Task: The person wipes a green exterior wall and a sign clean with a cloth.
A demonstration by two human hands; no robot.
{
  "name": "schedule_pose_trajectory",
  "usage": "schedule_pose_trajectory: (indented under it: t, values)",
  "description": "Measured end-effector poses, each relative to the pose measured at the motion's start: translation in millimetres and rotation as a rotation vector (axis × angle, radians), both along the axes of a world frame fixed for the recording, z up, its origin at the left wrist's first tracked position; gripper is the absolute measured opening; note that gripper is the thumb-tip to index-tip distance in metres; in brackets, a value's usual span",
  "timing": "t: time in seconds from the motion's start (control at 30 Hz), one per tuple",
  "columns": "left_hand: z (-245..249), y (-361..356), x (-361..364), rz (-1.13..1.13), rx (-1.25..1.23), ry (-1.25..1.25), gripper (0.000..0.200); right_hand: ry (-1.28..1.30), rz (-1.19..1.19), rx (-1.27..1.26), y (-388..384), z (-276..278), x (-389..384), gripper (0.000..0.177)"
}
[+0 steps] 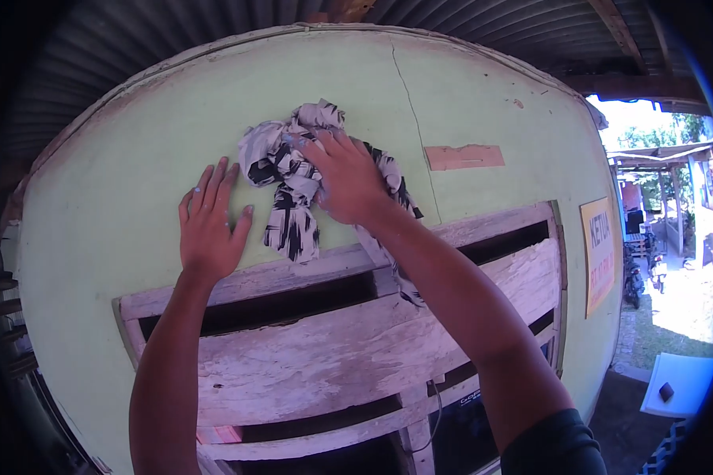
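Note:
My left hand (208, 222) lies flat against the pale green wall (127, 198), fingers stretched upward and thumb apart, holding nothing. To its right, my right hand (347, 176) presses a bunched black-and-white patterned cloth (293, 207) to the wall. Its fingers are over the upper folds, and part of the cloth is hidden beneath the palm. Loose ends of the cloth hang down, one reaching over the wooden frame below. Small pale specks show on both hands.
Below the hands is a weathered wooden frame (309, 356) with dark gaps. A strip of brownish tape or paper (465, 157) sits on the wall beside a long crack. A sign (599, 255) hangs at the right. Corrugated roofing (483, 24) is overhead.

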State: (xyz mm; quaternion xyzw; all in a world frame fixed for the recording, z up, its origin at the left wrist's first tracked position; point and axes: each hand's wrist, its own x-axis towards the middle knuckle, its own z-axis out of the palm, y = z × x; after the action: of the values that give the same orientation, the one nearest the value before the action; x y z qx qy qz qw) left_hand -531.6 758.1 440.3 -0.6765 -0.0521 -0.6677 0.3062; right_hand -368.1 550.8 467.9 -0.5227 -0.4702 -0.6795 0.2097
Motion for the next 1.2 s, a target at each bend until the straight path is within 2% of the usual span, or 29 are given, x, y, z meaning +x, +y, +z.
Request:
schedule_pose_trajectory:
  t: [0.03, 0.1, 0.17, 0.23, 0.33, 0.47, 0.53, 0.57, 0.6, 0.67, 0.7, 0.73, 0.77, 0.83, 0.87, 0.93, 0.97, 1.03, 1.1, 1.2]
  values:
    - [-4.4, -1.4, -2.3, 0.003, -0.018, 0.024, 0.066, -0.045, -0.010, 0.047, 0.3, 4.3, 7.7, 0.095]
    - [-12.9, 0.6, -8.7, 0.029, -0.018, 0.052, 0.066, -0.028, -0.054, 0.128, -5.3, 11.6, 22.3, 0.097]
    - [-20.4, 3.9, -16.2, 0.033, -0.011, 0.098, 0.066, 0.105, -0.041, 0.199, -18.0, 25.5, 25.4, 0.090]
    - [-26.4, 8.1, -19.0, 0.049, -0.014, 0.108, 0.065, 0.245, -0.035, 0.455, -17.2, 41.5, 30.8, 0.083]
    - [-30.0, 10.8, -21.6, 0.049, -0.022, 0.133, 0.066, 0.417, -0.008, 0.670, 2.3, 60.1, 23.9, 0.078]
    - [-33.6, 9.6, -25.9, 0.043, -0.037, 0.178, 0.068, 0.443, -0.030, 0.613, 37.5, 50.9, -14.1, 0.078]
    - [-33.8, 11.0, -28.0, 0.061, -0.034, 0.207, 0.065, 0.177, 0.005, 0.403, 51.3, 31.4, -27.1, 0.082]
    - [-33.1, 25.7, -23.6, 0.093, -0.007, 0.202, 0.077, 0.084, -0.022, 0.327, 56.7, 19.7, -31.7, 0.087]
    - [-33.5, 28.7, -27.4, 0.103, -0.020, 0.197, 0.077, 0.037, 0.032, 0.226, 59.0, 9.2, -38.4, 0.091]
    - [-35.3, 32.3, -33.8, 0.018, 0.076, 0.275, 0.092, -0.006, 0.078, -0.009, 58.7, -7.8, -50.3, 0.091]
    - [-34.6, 35.9, -30.1, 0.052, 0.023, 0.309, 0.093, -0.007, 0.087, -0.022, 57.9, -15.6, -53.0, 0.091]
    - [-35.7, 40.8, -28.3, 0.057, 0.010, 0.311, 0.093, -0.076, 0.127, -0.094, 55.8, -23.7, -53.2, 0.090]
    - [-38.3, 45.9, -26.6, 0.079, 0.017, 0.309, 0.084, -0.143, 0.165, -0.168, 52.5, -29.1, -52.0, 0.089]
    - [-41.9, 31.6, -36.0, 0.170, -0.065, 0.379, 0.068, -0.100, 0.136, -0.212, 36.4, -31.0, -45.4, 0.087]
    - [-44.1, 30.2, -32.6, 0.171, -0.075, 0.381, 0.068, -0.062, 0.099, -0.243, 28.4, -30.5, -38.6, 0.084]
    - [-47.4, 23.1, -28.3, -0.039, -0.026, 0.200, 0.063, 0.011, 0.085, -0.136, 15.7, -27.4, -20.7, 0.080]
    - [-53.3, 18.4, -31.0, -0.075, -0.028, 0.201, 0.062, 0.053, 0.072, -0.055, 11.3, -27.1, -14.4, 0.077]
    - [-60.3, 16.7, -35.7, -0.071, -0.060, 0.222, 0.066, 0.098, 0.062, 0.015, 8.2, -30.0, -7.2, 0.074]
    - [-69.2, 17.3, -41.4, -0.066, -0.092, 0.244, 0.070, 0.182, 0.138, 0.231, 14.8, -36.8, -4.0, 0.069]
    - [-91.5, 17.6, -52.1, -0.104, -0.132, 0.282, 0.072, 0.203, 0.081, 0.241, 37.2, -61.7, -13.6, 0.065]
